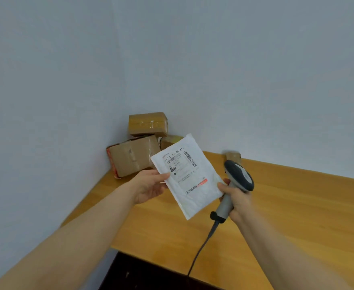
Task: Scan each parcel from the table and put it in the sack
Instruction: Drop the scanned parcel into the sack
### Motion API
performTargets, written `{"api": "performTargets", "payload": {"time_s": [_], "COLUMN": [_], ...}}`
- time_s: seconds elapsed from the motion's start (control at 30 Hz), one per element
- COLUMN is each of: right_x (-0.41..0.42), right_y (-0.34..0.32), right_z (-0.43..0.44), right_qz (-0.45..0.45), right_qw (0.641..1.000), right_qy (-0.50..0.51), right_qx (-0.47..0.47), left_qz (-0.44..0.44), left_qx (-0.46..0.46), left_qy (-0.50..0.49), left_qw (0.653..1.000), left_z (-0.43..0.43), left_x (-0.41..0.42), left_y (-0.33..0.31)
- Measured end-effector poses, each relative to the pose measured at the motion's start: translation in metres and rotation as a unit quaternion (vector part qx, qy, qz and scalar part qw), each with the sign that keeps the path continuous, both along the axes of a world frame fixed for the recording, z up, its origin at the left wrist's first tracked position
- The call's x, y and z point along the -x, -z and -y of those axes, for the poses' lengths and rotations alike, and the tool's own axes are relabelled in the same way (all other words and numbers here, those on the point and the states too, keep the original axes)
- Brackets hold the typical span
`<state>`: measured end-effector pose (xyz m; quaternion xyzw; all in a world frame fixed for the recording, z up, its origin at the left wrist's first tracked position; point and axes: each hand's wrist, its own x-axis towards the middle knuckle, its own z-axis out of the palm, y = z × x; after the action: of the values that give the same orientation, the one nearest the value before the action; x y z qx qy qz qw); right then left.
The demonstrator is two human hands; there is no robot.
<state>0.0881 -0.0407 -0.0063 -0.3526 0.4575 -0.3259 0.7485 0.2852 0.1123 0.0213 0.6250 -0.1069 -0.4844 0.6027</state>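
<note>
Left hand (148,186) pinches the white mailer (189,176) by its edge, label up, above the table (287,206), so the barcode shows. Right hand (237,200) grips the scanner (237,177) beside it; boxes (136,155) wait by the wall; no sack in view

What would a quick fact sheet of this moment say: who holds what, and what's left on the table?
left hand: holds the white parcel by its left edge, label facing the camera
right hand: grips the barcode scanner by its handle, beside the parcel's right edge
cable: hangs from the scanner past the table edge
waiting: cardboard boxes piled in the table's far corner against the wall
sack: not in view
</note>
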Motion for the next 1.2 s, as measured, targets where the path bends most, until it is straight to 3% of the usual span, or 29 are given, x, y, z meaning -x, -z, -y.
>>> {"api": "performTargets", "payload": {"time_s": [0.1,0.2,0.27,0.4,1.2], "right_x": [0.000,0.001,0.002,-0.002,-0.002], "right_y": [-0.005,-0.018,-0.029,-0.045,-0.061], "right_z": [-0.004,-0.011,-0.019,-0.037,-0.047], "right_qz": [-0.075,-0.148,-0.139,-0.110,-0.118], "right_qw": [0.994,0.974,0.964,0.941,0.940], "right_qy": [-0.047,-0.086,-0.144,-0.251,-0.270], "right_qx": [0.066,0.151,0.173,0.198,0.170], "left_qz": [0.005,0.123,0.178,0.192,0.233], "left_qx": [0.033,0.003,-0.023,-0.046,-0.088], "left_qy": [-0.075,-0.122,-0.131,-0.139,-0.138], "left_qw": [0.997,0.985,0.975,0.971,0.959], "left_z": [0.014,0.020,0.023,0.027,0.037], "left_x": [0.006,-0.003,-0.013,-0.022,-0.024], "left_y": [-0.006,-0.011,-0.011,-0.006,0.003]}}
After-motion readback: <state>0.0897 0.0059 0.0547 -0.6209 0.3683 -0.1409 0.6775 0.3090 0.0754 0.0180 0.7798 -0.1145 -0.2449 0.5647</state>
